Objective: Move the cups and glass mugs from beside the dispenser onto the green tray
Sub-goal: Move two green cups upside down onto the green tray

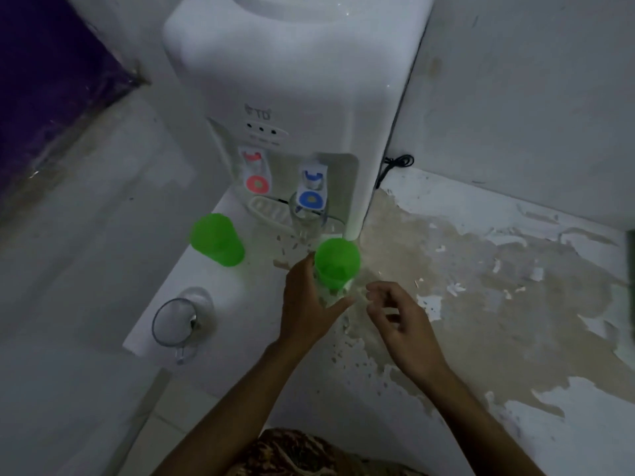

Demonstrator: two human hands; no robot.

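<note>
My left hand (309,304) is closed around a bright green cup (337,261) just in front of the white water dispenser (285,97). Something clear shows under the cup at my fingers; I cannot tell what it is. My right hand (395,314) hovers just right of the cup, fingers apart, holding nothing. A second green cup (216,240) stands to the left on the white counter (213,304). A clear glass (307,216) sits under the blue tap. A glass mug (182,321) stands near the counter's front left corner.
The counter's left edge drops off beside the glass mug. To the right lies a stained, peeling surface (481,286). A black cable (395,164) hangs behind the dispenser. A dark green edge (630,266) shows at the far right border. Walls close in behind.
</note>
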